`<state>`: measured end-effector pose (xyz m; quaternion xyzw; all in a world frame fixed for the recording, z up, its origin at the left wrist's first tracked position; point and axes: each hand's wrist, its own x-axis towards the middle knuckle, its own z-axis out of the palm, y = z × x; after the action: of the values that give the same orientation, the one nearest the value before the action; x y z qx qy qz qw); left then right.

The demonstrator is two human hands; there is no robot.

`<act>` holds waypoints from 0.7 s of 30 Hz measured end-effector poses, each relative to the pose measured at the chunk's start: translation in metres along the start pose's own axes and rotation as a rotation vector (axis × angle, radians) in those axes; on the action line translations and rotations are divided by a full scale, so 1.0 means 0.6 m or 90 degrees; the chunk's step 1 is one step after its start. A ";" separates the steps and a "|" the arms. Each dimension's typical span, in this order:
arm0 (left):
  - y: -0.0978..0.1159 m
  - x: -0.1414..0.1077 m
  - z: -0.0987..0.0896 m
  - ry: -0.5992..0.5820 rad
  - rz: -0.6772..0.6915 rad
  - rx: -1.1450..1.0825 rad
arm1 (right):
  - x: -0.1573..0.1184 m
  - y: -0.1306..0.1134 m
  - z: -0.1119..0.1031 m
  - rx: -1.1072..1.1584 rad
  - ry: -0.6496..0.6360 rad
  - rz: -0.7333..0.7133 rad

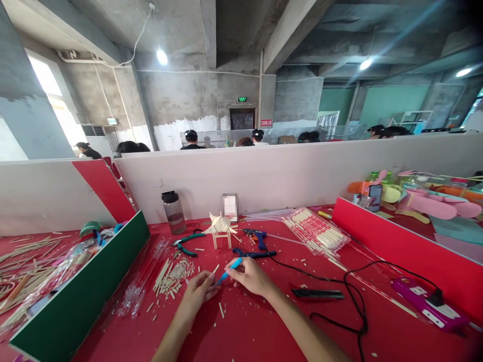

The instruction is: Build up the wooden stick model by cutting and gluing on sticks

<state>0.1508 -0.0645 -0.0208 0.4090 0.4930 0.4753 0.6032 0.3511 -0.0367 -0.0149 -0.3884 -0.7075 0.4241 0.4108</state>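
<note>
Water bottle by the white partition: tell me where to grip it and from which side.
Grip around the middle of the clear body, probably best from the near side: the water bottle stands upright and looks roughly cylindrical, the white partition limits access behind, and the green-handled pliers lie to its right.

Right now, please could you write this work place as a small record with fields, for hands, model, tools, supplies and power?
Left hand: fingers pinch a short pale wooden stick
Right hand: holds a slim blue pen-like tool
Model: small pale wooden pavilion, standing beyond the hands
Tools: green-handled pliers, blue glue gun, black utility knife
Supplies: cut wooden pieces, left; bagged pale sticks, right
Power: purple power strip, black cable plugged in
</note>
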 end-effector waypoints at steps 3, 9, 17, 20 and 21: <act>0.008 -0.008 0.003 0.002 -0.003 -0.022 | 0.000 -0.002 0.007 0.002 0.003 -0.008; 0.011 -0.011 0.003 0.002 -0.009 -0.021 | -0.004 -0.011 0.023 -0.020 0.017 -0.057; 0.003 -0.002 -0.001 -0.005 -0.020 -0.020 | 0.001 0.004 0.043 0.116 0.009 -0.031; 0.004 -0.001 -0.003 -0.011 -0.017 -0.019 | 0.004 0.012 0.053 0.225 -0.004 0.010; 0.004 -0.001 -0.003 -0.012 -0.015 -0.018 | 0.004 0.013 0.055 0.228 -0.003 0.014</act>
<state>0.1486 -0.0645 -0.0187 0.3990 0.4850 0.4711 0.6193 0.3219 -0.0411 -0.0312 -0.3156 -0.6171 0.5488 0.4675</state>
